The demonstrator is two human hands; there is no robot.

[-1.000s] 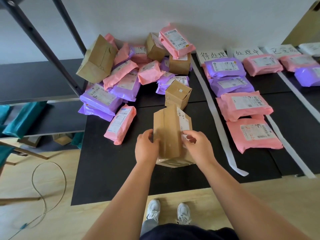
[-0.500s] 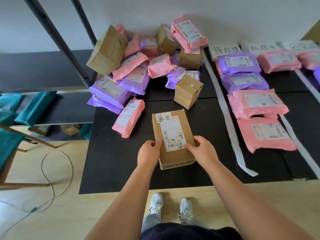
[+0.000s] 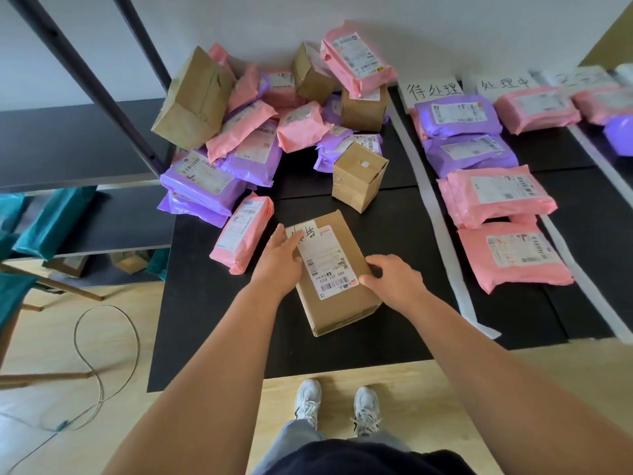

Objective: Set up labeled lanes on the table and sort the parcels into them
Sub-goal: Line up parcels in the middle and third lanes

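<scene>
Bare table lies open between the brown box and the white paper strip, while a small carton and the parcel heap block the far side, a pink mailer crowds the left, and the blurred farther lane seems partly filled.

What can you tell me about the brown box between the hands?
The brown cardboard box is oblong, label face up, its long axis running away from the person, skewed slightly left. A white shipping label with barcodes covers much of its top; a handwritten white slip sits at its far left corner. It lies on or just above the black table. The left hand rests fingers on the slip; the right hand grips its right edge.
</scene>
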